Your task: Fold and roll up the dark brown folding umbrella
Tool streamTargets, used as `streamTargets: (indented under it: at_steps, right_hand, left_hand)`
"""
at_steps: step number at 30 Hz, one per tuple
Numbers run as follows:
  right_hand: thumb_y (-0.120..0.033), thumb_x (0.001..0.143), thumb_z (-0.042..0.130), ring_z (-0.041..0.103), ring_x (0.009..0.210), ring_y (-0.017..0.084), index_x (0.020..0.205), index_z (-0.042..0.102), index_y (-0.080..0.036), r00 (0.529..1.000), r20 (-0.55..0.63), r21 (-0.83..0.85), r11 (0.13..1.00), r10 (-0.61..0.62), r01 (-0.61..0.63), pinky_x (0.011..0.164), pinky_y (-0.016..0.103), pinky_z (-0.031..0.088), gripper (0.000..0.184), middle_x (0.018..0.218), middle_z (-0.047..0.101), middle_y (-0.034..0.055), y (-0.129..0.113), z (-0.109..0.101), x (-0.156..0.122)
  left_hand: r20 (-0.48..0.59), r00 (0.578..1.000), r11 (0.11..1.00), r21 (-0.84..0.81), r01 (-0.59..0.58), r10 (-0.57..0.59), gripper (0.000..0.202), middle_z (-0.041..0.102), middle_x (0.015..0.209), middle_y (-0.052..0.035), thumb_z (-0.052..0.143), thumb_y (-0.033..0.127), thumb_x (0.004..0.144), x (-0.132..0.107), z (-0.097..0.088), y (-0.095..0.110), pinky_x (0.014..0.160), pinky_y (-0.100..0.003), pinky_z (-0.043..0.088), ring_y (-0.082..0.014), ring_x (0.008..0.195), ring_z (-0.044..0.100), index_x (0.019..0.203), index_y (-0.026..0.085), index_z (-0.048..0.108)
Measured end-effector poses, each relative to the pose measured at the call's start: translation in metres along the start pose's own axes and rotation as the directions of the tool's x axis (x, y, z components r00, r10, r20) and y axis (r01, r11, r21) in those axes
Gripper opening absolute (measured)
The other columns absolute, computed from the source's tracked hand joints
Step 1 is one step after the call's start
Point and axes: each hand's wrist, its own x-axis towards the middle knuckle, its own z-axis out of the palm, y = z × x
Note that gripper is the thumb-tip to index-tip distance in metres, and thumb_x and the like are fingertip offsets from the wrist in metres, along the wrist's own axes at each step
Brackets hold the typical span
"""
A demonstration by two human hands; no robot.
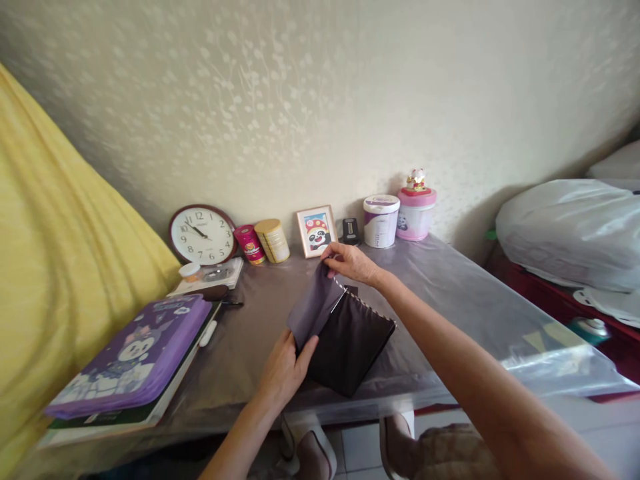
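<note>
A dark cloth piece (350,340), pouch-like, with a black side, a greyish-purple side and a black-and-white striped edge, is held over the front part of the table. My right hand (350,263) pinches its upper corner between thumb and fingers. Lower down, my left hand (287,363) grips the purple flap (310,310) at its left edge, thumb towards the black side. A thin white, stick-like thing (339,300) lies across the cloth by the striped edge; I cannot make out what it is. My left fingertips are partly hidden behind the cloth.
The table (430,293) has a clear plastic cover. Purple case (130,353) and books lie left; a clock (203,235), two tins (273,240), a framed panda picture (317,230) and two tubs (381,220) line the wall. A yellow curtain (60,267) hangs left.
</note>
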Motion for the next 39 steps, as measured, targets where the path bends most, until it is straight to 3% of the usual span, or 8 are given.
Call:
streamTargets:
  at_steps: [5, 10, 18, 26, 28, 32, 35, 39]
  right_hand:
    - [-0.007, 0.073, 0.050, 0.064, 0.061, 0.011, 0.084, 0.054, -0.018, 0.997, -0.073, 0.079, 0.997, 0.024, -0.019, 0.061, 0.021, 0.047, 0.015, 0.064, 0.060, -0.0047, 0.011, 0.011, 0.012]
    - [-0.009, 0.074, 0.051, 0.065, 0.065, 0.013, 0.078, 0.054, -0.018, 0.987, -0.159, 0.168, 0.986, 0.013, 0.015, 0.064, 0.024, 0.049, 0.010, 0.067, 0.062, -0.0036, 0.019, 0.029, 0.024]
    - [-0.009, 0.073, 0.053, 0.063, 0.086, 0.014, 0.090, 0.053, -0.019, 0.993, -0.100, 0.215, 0.973, -0.067, 0.088, 0.081, 0.030, 0.049, 0.020, 0.086, 0.063, -0.0001, 0.035, 0.053, 0.025]
    - [-0.002, 0.069, 0.052, 0.058, 0.098, 0.015, 0.120, 0.036, -0.022, 0.987, -0.103, 0.043, 0.991, -0.119, 0.124, 0.085, 0.033, 0.047, 0.057, 0.122, 0.044, 0.0086, 0.048, 0.072, 0.016]
    - [-0.004, 0.070, 0.052, 0.059, 0.095, 0.014, 0.122, 0.036, -0.022, 0.986, -0.101, -0.027, 0.991, -0.135, 0.133, 0.083, 0.031, 0.048, 0.057, 0.124, 0.042, 0.0093, 0.045, 0.073, 0.013]
    - [-0.011, 0.074, 0.055, 0.060, 0.087, 0.015, 0.106, 0.051, -0.018, 0.988, 0.105, -0.193, 0.972, -0.112, 0.131, 0.079, 0.031, 0.048, 0.034, 0.108, 0.055, 0.0070, 0.036, 0.070, 0.001]
    - [-0.015, 0.073, 0.059, 0.058, 0.094, 0.020, 0.095, 0.058, -0.015, 0.939, 0.336, -0.360, 0.911, -0.074, 0.201, 0.084, 0.035, 0.044, 0.022, 0.102, 0.060, 0.0080, 0.034, 0.064, -0.008]
    - [-0.015, 0.076, 0.056, 0.059, 0.093, 0.020, 0.095, 0.061, -0.016, 0.923, 0.386, -0.416, 0.894, 0.010, 0.164, 0.082, 0.033, 0.044, 0.020, 0.100, 0.063, 0.0086, 0.024, 0.047, -0.014]
  left_hand:
    - [-0.058, 0.996, 0.996, -0.058, 0.072, -0.075, 0.043, 0.066, 0.078, -0.0092, 0.030, 0.046, 0.086, 0.004, -0.001, -0.012, 0.071, -0.030, 0.039, -0.0228, 0.081, 0.060, 0.079, 0.017, 0.062]
    - [-0.102, 0.983, 0.987, 0.030, 0.158, -0.154, 0.048, 0.047, 0.046, -0.0014, 0.036, 0.055, 0.080, 0.006, 0.003, -0.023, 0.053, -0.027, 0.029, -0.0167, 0.050, 0.050, 0.044, 0.022, 0.037]
    - [-0.149, 0.967, 0.978, 0.014, 0.210, -0.206, 0.049, 0.034, 0.039, 0.0019, 0.032, 0.057, 0.076, 0.011, 0.003, -0.032, 0.049, -0.026, 0.023, -0.0116, 0.042, 0.036, 0.040, 0.023, 0.028]
    - [-0.184, 0.968, 0.982, 0.055, 0.180, -0.167, 0.045, 0.051, 0.051, -0.0037, 0.029, 0.054, 0.077, 0.012, 0.008, -0.043, 0.054, -0.026, 0.031, -0.0146, 0.050, 0.048, 0.046, 0.022, 0.039]
    - [-0.174, 0.974, 0.987, 0.036, 0.155, -0.146, 0.045, 0.056, 0.057, -0.0059, 0.029, 0.052, 0.079, 0.013, 0.009, -0.044, 0.056, -0.026, 0.033, -0.0154, 0.055, 0.051, 0.049, 0.021, 0.042]
    - [-0.167, 0.966, 0.975, 0.063, 0.212, -0.199, 0.048, 0.048, 0.044, -0.0029, 0.030, 0.053, 0.079, 0.013, 0.010, -0.045, 0.052, -0.026, 0.029, -0.0138, 0.046, 0.045, 0.041, 0.023, 0.032]
    - [-0.177, 0.962, 0.973, 0.062, 0.220, -0.206, 0.048, 0.044, 0.042, -0.0007, 0.033, 0.051, 0.079, 0.013, 0.009, -0.045, 0.051, -0.026, 0.027, -0.0127, 0.043, 0.042, 0.040, 0.023, 0.030]
    - [-0.182, 0.960, 0.976, 0.004, 0.218, -0.214, 0.045, 0.039, 0.042, 0.0019, 0.038, 0.049, 0.076, 0.014, 0.007, -0.045, 0.050, -0.025, 0.025, -0.0116, 0.043, 0.040, 0.040, 0.022, 0.033]
